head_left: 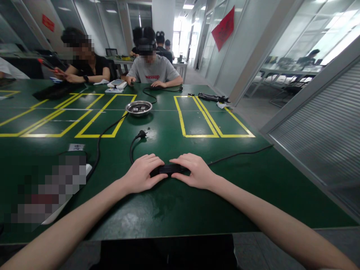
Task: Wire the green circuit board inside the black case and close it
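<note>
Between my hands, low over the green table or lying on it, is a black power adapter (169, 169). My left hand (143, 173) is closed around its left end, thumb in front and fingers behind. In the same way my right hand (195, 171) grips the right end. From the left side a thick black cord (131, 150) curves up to a mains plug (142, 134) lying on the table. A thinner black cable (239, 154) runs from the right side to the table's right edge. My fingers cover both ends of the adapter.
A metal bowl (128, 111) with small metal parts stands farther back. Yellow tape (201, 136) marks rectangles on the green table (168, 221). A partly blurred white device (63, 204) lies at left, a black folded tripod-like object (209, 97) at the far right. Two people sit opposite.
</note>
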{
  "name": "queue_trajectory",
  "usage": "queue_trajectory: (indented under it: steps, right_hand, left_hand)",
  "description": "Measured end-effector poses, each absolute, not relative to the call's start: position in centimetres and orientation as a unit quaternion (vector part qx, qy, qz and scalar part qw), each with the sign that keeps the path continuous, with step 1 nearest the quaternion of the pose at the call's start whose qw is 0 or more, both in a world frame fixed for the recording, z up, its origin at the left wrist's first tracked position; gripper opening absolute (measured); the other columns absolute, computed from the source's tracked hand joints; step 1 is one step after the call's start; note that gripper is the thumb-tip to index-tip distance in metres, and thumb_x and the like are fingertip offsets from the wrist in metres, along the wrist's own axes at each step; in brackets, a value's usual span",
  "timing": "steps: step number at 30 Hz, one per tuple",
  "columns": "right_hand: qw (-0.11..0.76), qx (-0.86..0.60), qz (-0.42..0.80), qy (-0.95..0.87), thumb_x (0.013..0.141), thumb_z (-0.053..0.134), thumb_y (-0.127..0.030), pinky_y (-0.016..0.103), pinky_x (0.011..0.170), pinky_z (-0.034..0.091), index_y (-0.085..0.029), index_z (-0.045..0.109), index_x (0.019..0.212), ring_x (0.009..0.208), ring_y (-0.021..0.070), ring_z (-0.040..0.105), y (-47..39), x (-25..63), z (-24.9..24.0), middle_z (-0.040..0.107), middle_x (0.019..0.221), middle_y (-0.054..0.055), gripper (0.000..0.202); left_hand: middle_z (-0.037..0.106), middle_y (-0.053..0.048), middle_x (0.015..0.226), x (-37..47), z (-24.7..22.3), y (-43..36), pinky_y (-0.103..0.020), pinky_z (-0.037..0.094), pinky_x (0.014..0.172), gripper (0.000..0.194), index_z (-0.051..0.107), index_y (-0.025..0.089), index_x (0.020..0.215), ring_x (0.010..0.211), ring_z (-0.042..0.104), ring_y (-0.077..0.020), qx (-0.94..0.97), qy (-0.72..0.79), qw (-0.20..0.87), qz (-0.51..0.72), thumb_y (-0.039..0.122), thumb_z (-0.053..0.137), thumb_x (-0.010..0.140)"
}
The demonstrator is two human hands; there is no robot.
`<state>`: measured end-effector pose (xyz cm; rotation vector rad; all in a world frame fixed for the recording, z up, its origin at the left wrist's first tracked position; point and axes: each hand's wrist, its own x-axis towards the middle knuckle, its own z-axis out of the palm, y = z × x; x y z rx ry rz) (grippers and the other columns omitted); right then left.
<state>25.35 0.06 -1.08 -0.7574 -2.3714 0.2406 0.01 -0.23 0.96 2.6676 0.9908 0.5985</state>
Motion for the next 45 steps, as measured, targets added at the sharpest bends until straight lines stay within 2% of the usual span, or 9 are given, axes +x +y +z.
queue_trajectory:
  steps: [4, 9, 12, 16, 18, 23, 28, 40, 45]
  right_hand:
    - [0.311, -0.311, 0.121, -0.89, 0.101, 0.062, -0.037, 0.035, 0.077, 0.052, -0.021, 0.065, 0.114, 0.083, 0.0222, 0.07, -0.1, 25.3, -0.9, 0.075, 0.094, 0.007, 0.02]
    - [0.351, -0.389, 0.264, -0.81, 0.099, 0.061, -0.038, 0.028, 0.064, 0.047, -0.024, 0.05, 0.101, 0.067, 0.0169, 0.063, -0.4, 24.9, -0.5, 0.066, 0.077, -0.001, 0.018]
    - [0.345, -0.411, 0.364, -0.761, 0.1, 0.056, -0.044, 0.024, 0.057, 0.041, -0.025, 0.043, 0.096, 0.058, 0.014, 0.054, -0.2, 25.0, -0.2, 0.058, 0.067, -0.006, 0.023]
    - [0.274, -0.406, 0.456, -0.743, 0.105, 0.044, -0.051, 0.025, 0.058, 0.044, -0.024, 0.046, 0.097, 0.056, 0.0142, 0.056, 0.1, 25.3, 0.0, 0.059, 0.065, -0.006, 0.028]
    - [0.268, -0.4, 0.401, -0.78, 0.107, 0.039, -0.048, 0.027, 0.062, 0.048, -0.023, 0.053, 0.101, 0.059, 0.0153, 0.059, 0.1, 25.5, 0.0, 0.062, 0.069, -0.003, 0.03]
    - [0.3, -0.251, 0.123, -0.912, 0.099, 0.064, -0.045, 0.038, 0.086, 0.056, -0.019, 0.063, 0.12, 0.099, 0.0253, 0.07, 0.0, 26.0, 0.2, 0.074, 0.114, 0.013, 0.034]
    - [0.309, -0.232, -0.005, -0.922, 0.105, 0.056, -0.035, 0.037, 0.078, 0.057, -0.015, 0.066, 0.117, 0.088, 0.0237, 0.072, -0.1, 26.1, 0.3, 0.076, 0.098, 0.012, 0.025]
    - [0.356, -0.207, -0.014, -0.911, 0.101, 0.063, -0.037, 0.033, 0.069, 0.055, -0.016, 0.067, 0.111, 0.075, 0.0214, 0.07, -0.1, 25.9, -0.3, 0.076, 0.089, 0.01, 0.024]
    - [0.308, -0.249, 0.124, -0.91, 0.096, 0.067, -0.042, 0.033, 0.077, 0.054, -0.019, 0.065, 0.114, 0.088, 0.0227, 0.072, -0.3, 25.9, -0.2, 0.076, 0.1, 0.01, 0.03]
  left_hand:
    - [0.073, -0.008, 0.098, -0.1, 0.5, -0.2, -0.035, 0.052, 0.079, 0.027, 0.066, 0.018, 0.11, 0.088, 0.068, -0.0241, 0.906, 0.345, 0.123, 0.209, 0.042, 0.065, 0.096]
    - [0.069, -0.012, 0.128, 0.1, -0.1, -0.4, -0.039, 0.053, 0.094, 0.053, 0.056, 0.022, 0.142, 0.11, 0.068, -0.0277, 0.922, 0.307, 0.053, 0.23, 0.035, 0.071, 0.093]
    - [0.071, -0.012, 0.126, 0.3, -0.3, -0.3, -0.038, 0.052, 0.091, 0.044, 0.056, 0.021, 0.143, 0.108, 0.068, -0.0261, 0.931, 0.283, -0.003, 0.231, 0.029, 0.061, 0.1]
    - [0.074, -0.014, 0.119, 0.4, 0.0, -0.3, -0.039, 0.051, 0.085, 0.043, 0.058, 0.016, 0.141, 0.102, 0.068, -0.0263, 0.942, 0.257, -0.039, 0.211, 0.039, 0.053, 0.105]
    - [0.075, -0.014, 0.117, 0.4, 0.3, -0.3, -0.039, 0.051, 0.084, 0.044, 0.059, 0.015, 0.139, 0.099, 0.067, -0.026, 0.945, 0.257, -0.041, 0.199, 0.042, 0.051, 0.106]
    - [0.075, -0.012, 0.101, 0.2, 0.7, -0.2, -0.037, 0.05, 0.077, 0.044, 0.063, 0.012, 0.132, 0.088, 0.067, -0.0241, 0.938, 0.286, -0.015, 0.194, 0.044, 0.05, 0.106]
    - [0.072, -0.009, 0.095, 0.4, 0.8, -0.2, -0.035, 0.05, 0.076, 0.038, 0.067, 0.014, 0.12, 0.085, 0.067, -0.022, 0.929, 0.298, 0.021, 0.217, 0.045, 0.05, 0.105]
    - [0.071, -0.008, 0.089, 0.8, 1.0, -1.0, -0.033, 0.048, 0.072, 0.039, 0.069, 0.013, 0.113, 0.08, 0.066, -0.0206, 0.929, 0.27, -0.005, 0.254, 0.047, 0.052, 0.105]
    - [0.073, -0.009, 0.09, 0.6, 0.8, -0.8, -0.034, 0.048, 0.071, 0.036, 0.068, 0.012, 0.111, 0.08, 0.066, -0.0206, 0.935, 0.254, -0.038, 0.244, 0.042, 0.048, 0.107]
